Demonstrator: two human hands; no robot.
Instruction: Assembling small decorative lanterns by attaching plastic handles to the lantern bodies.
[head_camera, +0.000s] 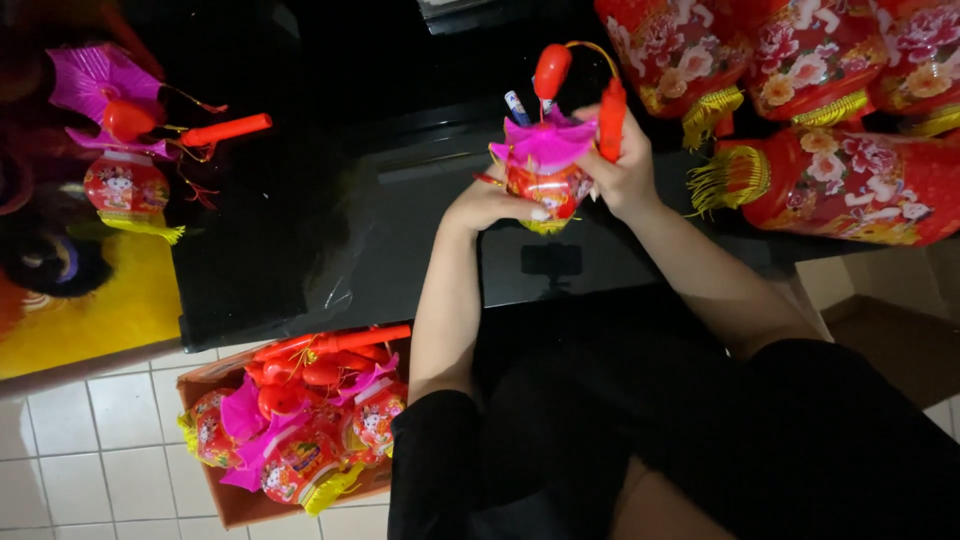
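Small toy lantern (545, 180): red printed paper body, round-barrel shape, magenta pleated paper collar spread on top, yellow fringe along bottom edge. Held upright above black tabletop, between both hands. Red oval bulb (552, 72) stands above collar on thin stem. Curved wire arcs from bulb to red plastic handle stick (612, 120), which stands nearly vertical at lantern's right side. Left hand (490, 205) cups lower left of body; right hand (625, 170) grips stick and right side of body.
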